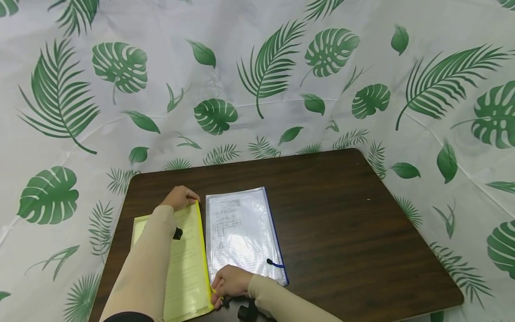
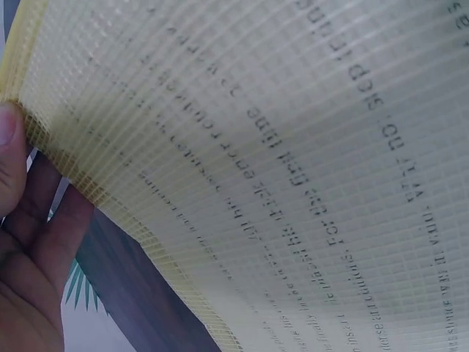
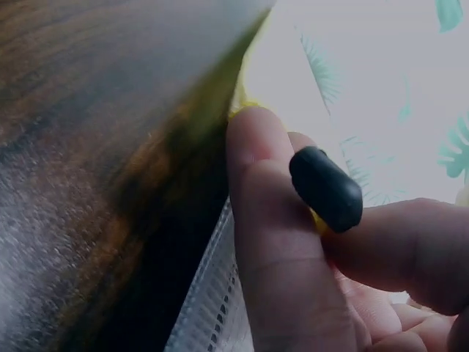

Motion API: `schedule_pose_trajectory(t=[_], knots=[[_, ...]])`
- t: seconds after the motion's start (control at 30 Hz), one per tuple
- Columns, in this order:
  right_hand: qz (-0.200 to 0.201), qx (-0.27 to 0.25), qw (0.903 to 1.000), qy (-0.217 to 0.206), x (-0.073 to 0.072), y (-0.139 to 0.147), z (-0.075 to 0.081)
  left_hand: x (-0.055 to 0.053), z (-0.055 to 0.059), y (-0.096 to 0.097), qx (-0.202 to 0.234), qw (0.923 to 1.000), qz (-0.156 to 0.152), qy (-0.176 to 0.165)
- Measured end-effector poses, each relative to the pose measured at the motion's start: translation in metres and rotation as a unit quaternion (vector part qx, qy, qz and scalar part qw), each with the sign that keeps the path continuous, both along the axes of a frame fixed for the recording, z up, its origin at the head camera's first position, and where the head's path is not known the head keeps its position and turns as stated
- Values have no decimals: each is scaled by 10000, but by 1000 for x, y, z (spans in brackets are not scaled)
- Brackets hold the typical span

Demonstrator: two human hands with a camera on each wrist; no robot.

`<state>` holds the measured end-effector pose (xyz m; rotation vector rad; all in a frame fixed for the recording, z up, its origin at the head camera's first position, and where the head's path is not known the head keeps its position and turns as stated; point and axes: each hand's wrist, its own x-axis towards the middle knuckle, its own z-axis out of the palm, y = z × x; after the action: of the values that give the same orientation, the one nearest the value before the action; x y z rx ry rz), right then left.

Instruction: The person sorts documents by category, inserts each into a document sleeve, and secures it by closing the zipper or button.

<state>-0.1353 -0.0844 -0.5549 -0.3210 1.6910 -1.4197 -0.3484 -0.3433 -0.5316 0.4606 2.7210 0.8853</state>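
Observation:
A yellow mesh document pouch [image 1: 185, 259] with printed paper inside lies at the left of the table. At its far right corner my left hand [image 1: 180, 198] pinches the edge; in the left wrist view, the thumb and fingers hold the mesh [image 2: 220, 147], whose corner curves up off the wood. My right hand [image 1: 233, 281] grips the near end of the same bright yellow edge. Between its thumb and index finger, a black pull tab [image 3: 326, 189] on a yellow cord sticks out in the right wrist view. Part of the pouch is hidden under my left forearm.
Right beside it lies a clear mesh pouch [image 1: 237, 223] with a blue edge, a printed sheet inside and a blue cord [image 1: 277, 264] with a black end. Both sit on a dark brown wooden table [image 1: 342, 232]. A leaf-patterned sheet [image 1: 169, 58] hangs behind.

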Motion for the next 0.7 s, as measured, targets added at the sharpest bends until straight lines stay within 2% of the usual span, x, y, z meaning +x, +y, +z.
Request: schedule_pose_trajectory(t=[0.13, 0.27, 0.53, 0.7], knots=[[166, -31, 9999, -1, 5, 2, 1, -2, 0, -4, -25, 10000, -8, 36], [404, 106, 9990, 172, 10, 5, 4, -2, 0, -7, 2, 10000, 23, -17], [769, 421, 9936, 706, 21, 12, 14, -2, -3, -9, -29, 9999, -82, 69], [1109, 654, 9844, 1197, 30, 14, 19, -3, -8, -12, 19, 10000, -71, 24]])
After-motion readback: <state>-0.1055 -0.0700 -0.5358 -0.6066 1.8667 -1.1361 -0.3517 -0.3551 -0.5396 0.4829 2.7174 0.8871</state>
